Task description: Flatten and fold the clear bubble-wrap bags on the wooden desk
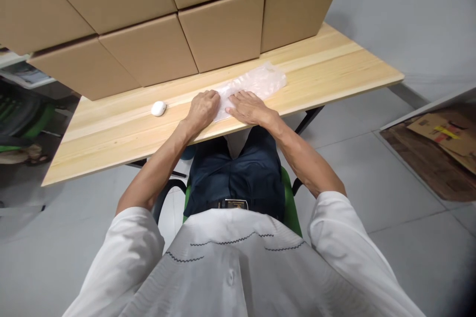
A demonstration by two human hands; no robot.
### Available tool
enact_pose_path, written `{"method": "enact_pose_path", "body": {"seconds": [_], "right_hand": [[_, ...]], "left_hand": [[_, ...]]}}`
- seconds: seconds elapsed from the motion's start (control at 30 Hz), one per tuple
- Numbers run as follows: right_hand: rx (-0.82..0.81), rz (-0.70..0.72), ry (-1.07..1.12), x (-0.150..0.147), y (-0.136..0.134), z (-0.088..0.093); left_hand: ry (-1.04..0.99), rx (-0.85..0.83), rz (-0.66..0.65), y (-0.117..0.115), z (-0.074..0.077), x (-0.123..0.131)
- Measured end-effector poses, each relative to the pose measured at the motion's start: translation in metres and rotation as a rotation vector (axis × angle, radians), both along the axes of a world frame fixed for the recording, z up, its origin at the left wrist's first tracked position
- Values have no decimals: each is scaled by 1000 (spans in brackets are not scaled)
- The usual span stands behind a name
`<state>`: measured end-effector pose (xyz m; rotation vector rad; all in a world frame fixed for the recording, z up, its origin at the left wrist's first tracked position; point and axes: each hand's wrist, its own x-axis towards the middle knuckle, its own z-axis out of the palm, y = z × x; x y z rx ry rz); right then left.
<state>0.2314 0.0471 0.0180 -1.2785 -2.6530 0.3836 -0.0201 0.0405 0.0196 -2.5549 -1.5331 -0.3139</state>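
A crumpled clear plastic bag point(263, 79) lies on the wooden table near its front edge. My left hand point(204, 109) is closed at the left end of the bag, fingers curled over the plastic. Flat on the middle of the bag rests my right hand point(248, 107), its fingers stretched out and the thumb apart. The bag spreads out to the right, beyond my right fingertips. To the left of my left hand sits a small white rounded case point(158, 108), touched by neither hand.
Stacked cardboard boxes point(226, 29) form a wall along the back of the table point(334, 69). A green chair point(290, 203) is under me. Flattened cardboard point(442, 133) lies at the right, and another dark and green chair point(26, 114) stands at the left.
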Motion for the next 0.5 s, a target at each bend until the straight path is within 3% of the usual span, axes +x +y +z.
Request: {"method": "enact_pose_path", "body": {"seconds": [0.23, 0.5], "right_hand": [[41, -32, -40, 11, 15, 1], [94, -95, -15, 36, 40, -12]], "left_hand": [[39, -6, -52, -2, 6, 0], [30, -27, -97, -4, 9, -4]]}}
